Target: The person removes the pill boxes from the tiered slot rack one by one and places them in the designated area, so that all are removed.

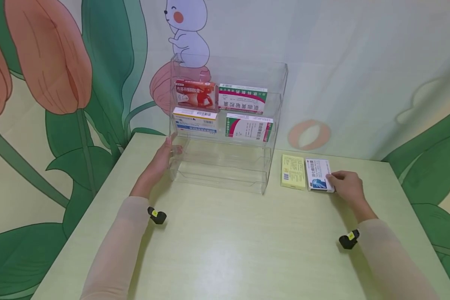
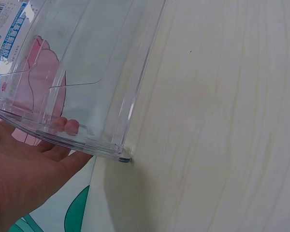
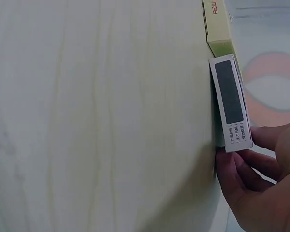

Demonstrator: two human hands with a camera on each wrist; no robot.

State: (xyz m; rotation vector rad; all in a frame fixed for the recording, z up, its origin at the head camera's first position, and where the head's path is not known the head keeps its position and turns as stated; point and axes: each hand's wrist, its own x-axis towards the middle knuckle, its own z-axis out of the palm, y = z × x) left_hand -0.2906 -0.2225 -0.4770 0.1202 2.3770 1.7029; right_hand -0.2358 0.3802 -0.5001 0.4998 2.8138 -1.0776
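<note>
A clear acrylic rack stands on the table with medicine boxes on its tiers. My left hand grips the rack's left side panel; in the left wrist view its fingertips show through the clear plastic. At the right, my right hand pinches the right edge of a white and blue medicine box. In the right wrist view, one end of this white box faces the camera, with thumb and fingers at its near corner. Just left of it lies a yellow medicine box.
On the rack's upper tier sit a red box and a white-green box. Below them are a white-blue box and a white, green and pink box. A printed curtain hangs behind the table.
</note>
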